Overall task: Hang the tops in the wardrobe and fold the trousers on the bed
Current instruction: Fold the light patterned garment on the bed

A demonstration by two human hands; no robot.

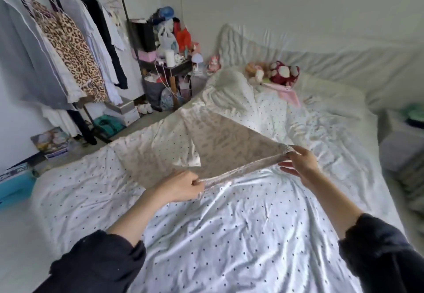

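At frame centre I hold pale patterned trousers point(213, 146) stretched over the bed point(252, 235). My left hand point(181, 186) pinches one waistband end; my right hand point(300, 163) pinches the other, lower fingers point(289, 170) spread. They look light, limp and sag-prone, best gripped at the waistband corners.

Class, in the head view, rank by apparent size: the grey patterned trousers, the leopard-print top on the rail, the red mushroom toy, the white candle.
1. Trousers, though nearness to the camera inflates them.
2. Leopard-print top.
3. Mushroom toy.
4. Candle.
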